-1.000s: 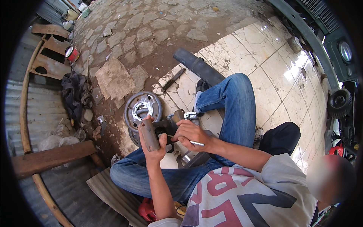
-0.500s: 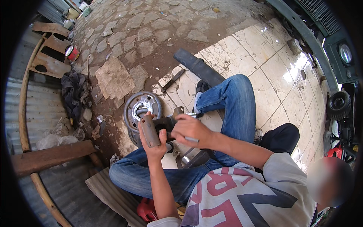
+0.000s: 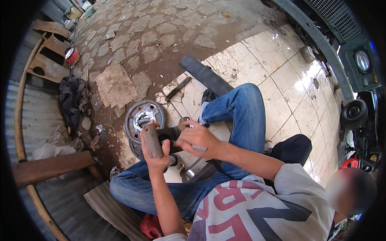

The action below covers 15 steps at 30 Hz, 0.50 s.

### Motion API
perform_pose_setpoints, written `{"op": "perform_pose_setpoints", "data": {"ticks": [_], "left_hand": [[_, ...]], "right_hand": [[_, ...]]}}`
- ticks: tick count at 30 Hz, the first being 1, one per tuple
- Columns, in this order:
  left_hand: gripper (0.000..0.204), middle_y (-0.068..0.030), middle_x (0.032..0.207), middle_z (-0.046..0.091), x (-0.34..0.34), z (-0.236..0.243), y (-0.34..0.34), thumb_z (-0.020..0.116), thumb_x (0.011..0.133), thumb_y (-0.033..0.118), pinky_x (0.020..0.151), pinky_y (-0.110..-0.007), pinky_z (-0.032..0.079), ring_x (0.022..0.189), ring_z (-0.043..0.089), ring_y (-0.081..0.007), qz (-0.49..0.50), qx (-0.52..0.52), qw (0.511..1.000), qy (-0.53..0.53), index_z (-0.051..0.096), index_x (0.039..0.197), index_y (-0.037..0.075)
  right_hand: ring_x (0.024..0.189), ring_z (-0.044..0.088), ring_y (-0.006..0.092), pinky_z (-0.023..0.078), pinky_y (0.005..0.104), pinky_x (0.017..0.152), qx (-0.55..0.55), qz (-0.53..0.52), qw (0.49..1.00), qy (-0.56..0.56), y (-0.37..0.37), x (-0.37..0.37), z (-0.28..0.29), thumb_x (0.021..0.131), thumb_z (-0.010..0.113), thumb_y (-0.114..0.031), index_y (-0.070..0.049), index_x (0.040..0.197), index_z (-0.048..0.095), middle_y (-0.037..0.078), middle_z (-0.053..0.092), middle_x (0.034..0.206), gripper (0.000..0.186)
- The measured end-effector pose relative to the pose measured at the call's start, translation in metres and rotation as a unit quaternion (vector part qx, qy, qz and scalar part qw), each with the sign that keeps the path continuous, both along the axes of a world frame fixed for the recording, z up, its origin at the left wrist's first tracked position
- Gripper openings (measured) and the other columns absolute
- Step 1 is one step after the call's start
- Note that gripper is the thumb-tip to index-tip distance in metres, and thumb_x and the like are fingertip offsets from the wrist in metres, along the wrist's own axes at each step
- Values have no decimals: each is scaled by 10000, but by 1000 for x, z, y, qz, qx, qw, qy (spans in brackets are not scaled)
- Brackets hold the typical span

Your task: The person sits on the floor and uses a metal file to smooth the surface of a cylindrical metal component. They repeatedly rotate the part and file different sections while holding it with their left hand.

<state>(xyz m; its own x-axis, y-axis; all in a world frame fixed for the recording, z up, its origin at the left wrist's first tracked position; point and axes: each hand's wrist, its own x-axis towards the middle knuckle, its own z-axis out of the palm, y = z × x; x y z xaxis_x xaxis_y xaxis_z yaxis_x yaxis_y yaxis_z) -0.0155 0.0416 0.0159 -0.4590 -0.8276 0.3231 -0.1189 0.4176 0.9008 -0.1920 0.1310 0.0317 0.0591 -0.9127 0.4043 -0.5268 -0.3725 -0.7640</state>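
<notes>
My left hand (image 3: 157, 160) grips a worn, brown metal fitting (image 3: 151, 138) with a curved body, thumb up along its right side. The fitting joins a darker piece partly hidden behind my right hand (image 3: 197, 138). That hand is closed around a thin metal rod (image 3: 199, 147) and blurred by motion, just right of the fitting. Beyond both hands lies a round steel wheel plate (image 3: 130, 119) with holes. My jeans-clad legs surround the work, with metal pieces (image 3: 190, 172) on the ground between them.
A black rubber strip (image 3: 193, 69) and a dark toothed tool (image 3: 177, 89) lie ahead on cracked tiles (image 3: 281, 88). At left are a wooden plank (image 3: 52, 168), corrugated sheeting, a dark cloth (image 3: 71, 102) and a red can (image 3: 73, 56). At right stand a vehicle front (image 3: 358, 66) and a black wheel (image 3: 353, 113).
My right hand has moved and blurred, with less of the rod showing to its right than a second ago. My left hand still holds the fitting. The whole view has shifted slightly.
</notes>
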Motion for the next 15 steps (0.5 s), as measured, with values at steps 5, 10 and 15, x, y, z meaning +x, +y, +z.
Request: {"op": "perform_pose_setpoints", "data": {"ticks": [5,10,15], "left_hand": [[651,-166,1264,548,-1,2,-2,723,879,271,1001,-381,437,1139,569,-285,-11,2,1000,-19,474,1387,-53],[661,-163,1258,562,1,2,1,747,861,290,991,-377,445,1146,575,-276,3,-14,1000,-23,499,1383,-31],[725,-148,1227,586,2,4,-5,775,826,393,967,-372,458,1117,588,-262,-5,8,1000,-3,524,1362,-26]], "right_hand": [[795,621,257,411,497,1000,-17,-29,999,22,4,10,-3,905,597,-118,-58,886,666,62,629,796,94],[778,620,257,442,477,964,-10,-43,999,20,7,8,2,873,635,-125,-52,854,668,68,617,776,83],[745,617,272,467,476,959,-22,-21,999,17,3,-11,0,881,609,-69,-41,891,701,75,616,763,97]]}}
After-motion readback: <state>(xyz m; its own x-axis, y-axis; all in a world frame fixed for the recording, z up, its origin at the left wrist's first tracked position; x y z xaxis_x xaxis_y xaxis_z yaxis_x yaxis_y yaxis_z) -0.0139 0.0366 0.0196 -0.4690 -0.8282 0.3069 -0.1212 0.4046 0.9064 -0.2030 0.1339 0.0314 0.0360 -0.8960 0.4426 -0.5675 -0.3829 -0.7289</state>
